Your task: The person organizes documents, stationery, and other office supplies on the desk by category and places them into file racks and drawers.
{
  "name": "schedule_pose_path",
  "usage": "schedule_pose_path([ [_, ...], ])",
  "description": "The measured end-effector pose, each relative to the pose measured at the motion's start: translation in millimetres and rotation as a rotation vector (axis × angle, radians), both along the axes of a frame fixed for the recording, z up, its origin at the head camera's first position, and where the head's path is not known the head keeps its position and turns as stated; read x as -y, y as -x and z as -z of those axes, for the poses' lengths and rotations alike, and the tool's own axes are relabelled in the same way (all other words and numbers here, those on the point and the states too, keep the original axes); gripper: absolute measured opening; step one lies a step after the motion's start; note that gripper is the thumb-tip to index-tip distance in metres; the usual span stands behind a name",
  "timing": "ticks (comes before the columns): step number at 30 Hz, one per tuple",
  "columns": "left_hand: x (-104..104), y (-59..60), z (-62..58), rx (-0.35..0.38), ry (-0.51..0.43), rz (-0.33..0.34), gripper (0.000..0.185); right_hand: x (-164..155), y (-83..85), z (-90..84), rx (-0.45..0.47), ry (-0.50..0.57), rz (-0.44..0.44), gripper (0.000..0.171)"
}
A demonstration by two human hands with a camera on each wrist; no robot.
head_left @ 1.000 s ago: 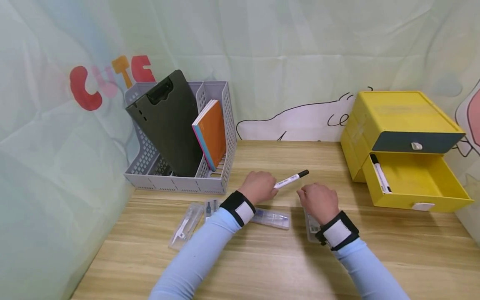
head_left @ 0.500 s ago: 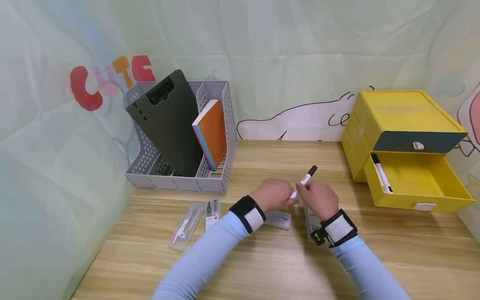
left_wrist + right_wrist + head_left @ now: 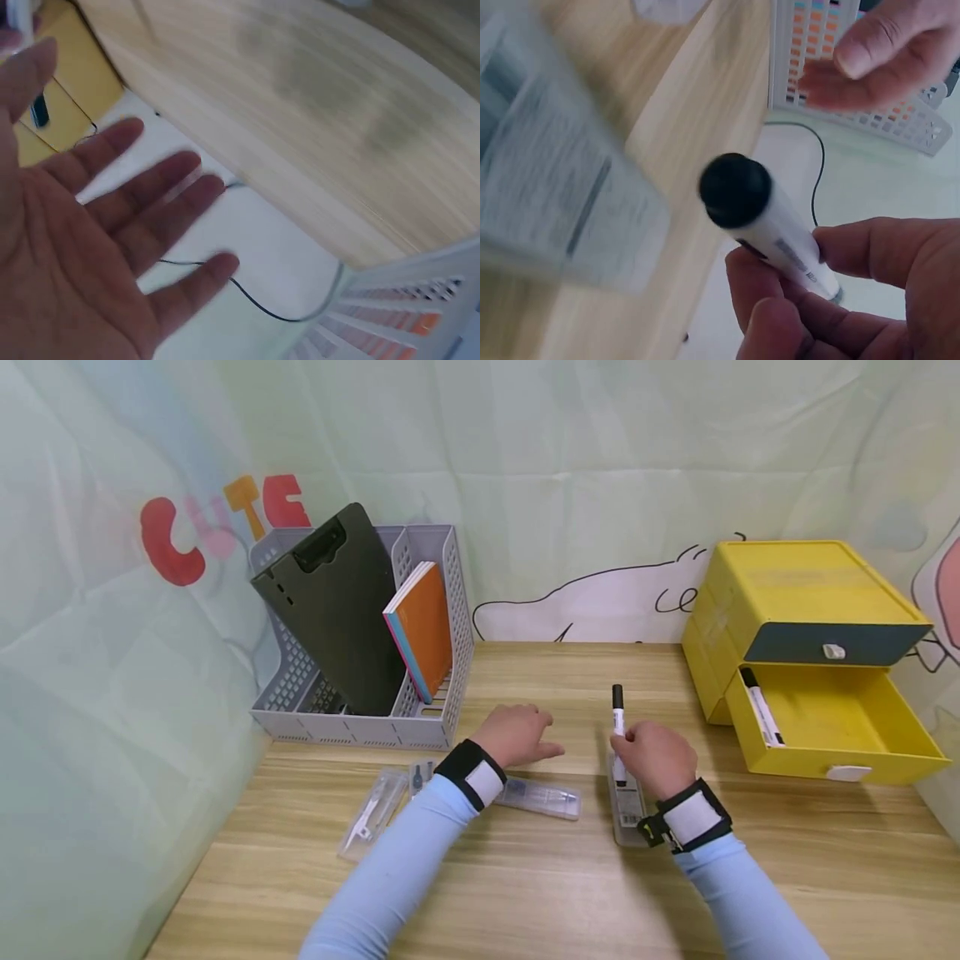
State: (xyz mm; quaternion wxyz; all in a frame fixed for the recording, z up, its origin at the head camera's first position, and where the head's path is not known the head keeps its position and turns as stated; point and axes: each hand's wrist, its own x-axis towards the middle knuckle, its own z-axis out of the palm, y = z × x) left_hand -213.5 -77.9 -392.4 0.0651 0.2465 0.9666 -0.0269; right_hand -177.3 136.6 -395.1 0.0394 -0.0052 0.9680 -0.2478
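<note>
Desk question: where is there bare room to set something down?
Bare wood lies along the near edge of the desk, and at the back between the grey file rack and the yellow drawer unit. It is crowded mid-desk, where clear plastic cases lie around both hands.

A desk study corner: file rack [image 3: 442, 610], yellow drawer box [image 3: 795, 585].
</note>
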Motion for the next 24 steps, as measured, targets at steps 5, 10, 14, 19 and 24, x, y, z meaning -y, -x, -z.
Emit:
schedule_pose_path([
  [5, 15.8, 4.7, 0.2, 0.016, -0.004, -0.169, 0.062, -8.1, -1.5, -2.9, -0.065, -0.076, -0.014, 0.035],
  [10, 22.0, 3.0, -3.6, 0.000, 0.027, -0.256, 0.061, -15.8, -3.2, -14.9, -0.045, -0.135, -0.005, 0.036],
  [14, 23.5, 1.7, -6.3, -0.030, 0.038, -0.264, 0.059, -24.5, -5.8, -28.3, -0.042, -0.161, 0.007, 0.037],
  [19, 23.8, 1.8, -6.6, -0.020, 0.054, -0.254, 0.060, -39.6, -8.3, -44.2, -0.067, -0.161, 0.022, 0.037],
  [24, 23.7, 2.2, -5.2, -0.014, 0.053, -0.248, 0.060, -57.4, -12.2, -55.7, -0.079, -0.176, 0.086, 0.041],
])
